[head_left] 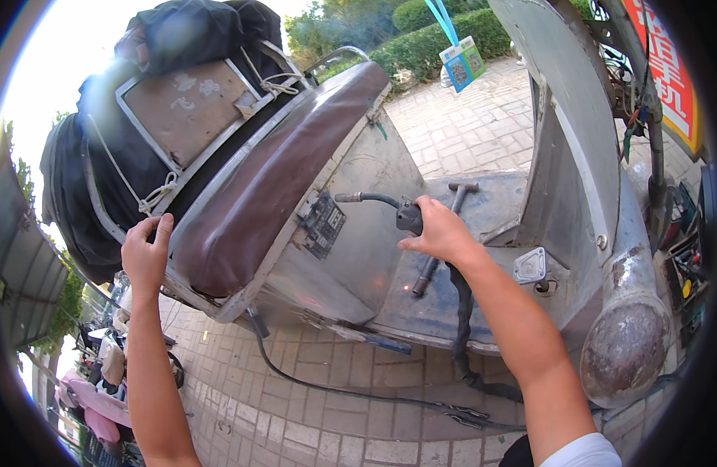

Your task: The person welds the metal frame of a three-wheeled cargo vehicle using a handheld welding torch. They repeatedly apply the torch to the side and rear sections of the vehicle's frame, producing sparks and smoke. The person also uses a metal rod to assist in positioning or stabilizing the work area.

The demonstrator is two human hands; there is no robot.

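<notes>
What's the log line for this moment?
right hand: holds torch, tip left | left hand: by seat, contact unclear | hammer: on footboard

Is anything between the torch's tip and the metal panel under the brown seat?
Nothing visible stands between the torch, held in the right hand, and the metal panel; a dark plate lies flat on the panel near the tip.

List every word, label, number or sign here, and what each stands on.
Red sign with yellow edge: large white characters, not copied out here.
Brown flat panel in a metal frame: pale characters, also not copied.
Blue-and-green hanging card: square codes; its small print is too small to read.
Dark rectangular plate on the grey metal box: too small and blurred to read.
</notes>
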